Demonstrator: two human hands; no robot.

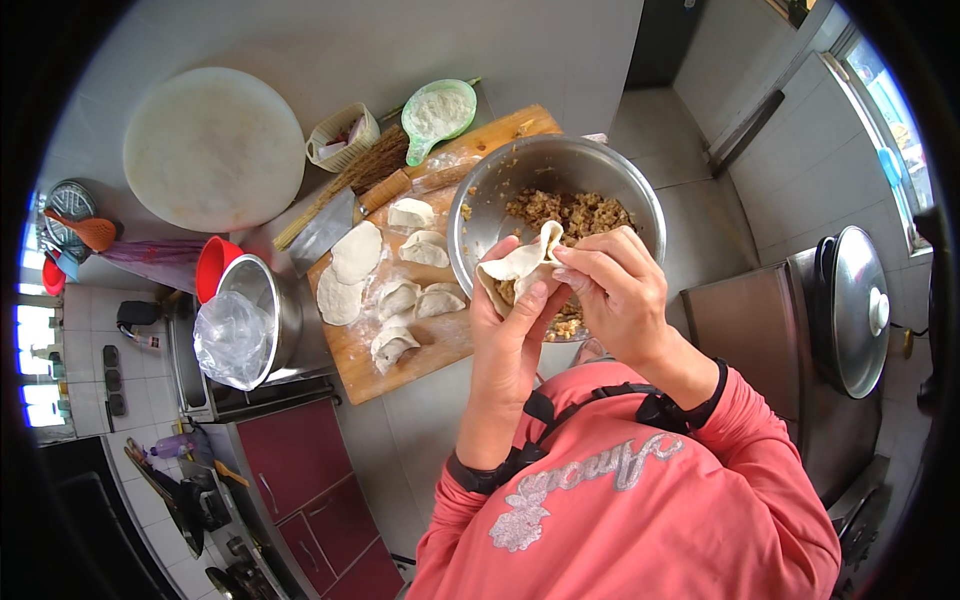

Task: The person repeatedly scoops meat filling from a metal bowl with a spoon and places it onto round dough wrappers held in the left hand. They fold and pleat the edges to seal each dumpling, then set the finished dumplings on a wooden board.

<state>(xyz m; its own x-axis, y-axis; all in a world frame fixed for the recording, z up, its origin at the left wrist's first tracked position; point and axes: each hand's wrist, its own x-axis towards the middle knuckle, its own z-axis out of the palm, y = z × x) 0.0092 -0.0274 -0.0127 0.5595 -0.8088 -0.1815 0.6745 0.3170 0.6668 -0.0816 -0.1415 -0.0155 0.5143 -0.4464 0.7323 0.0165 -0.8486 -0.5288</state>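
Observation:
My left hand (510,322) cradles a partly folded dumpling (517,270), its wrapper gaping at the left with filling showing. At its upper right edge, my right hand (619,281) pinches the dough between thumb and fingers. Both hands are over the near side of a steel bowl (651,195) of minced filling (574,214). Left of the bowl, several folded dumplings (424,248) lie on a floured wooden board (375,382). Two flat dough wrappers (356,251) overlap at the board's left part. A rolling pin (442,178) lies behind the dumplings, partly hidden by the bowl.
A cleaver (322,229) lies at the board's left edge beside a straw brush (337,187). Behind stand a green scoop of flour (439,112) and a small basket (343,139). Another steel bowl with a plastic bag (234,337) is at left, near a round white board (214,150).

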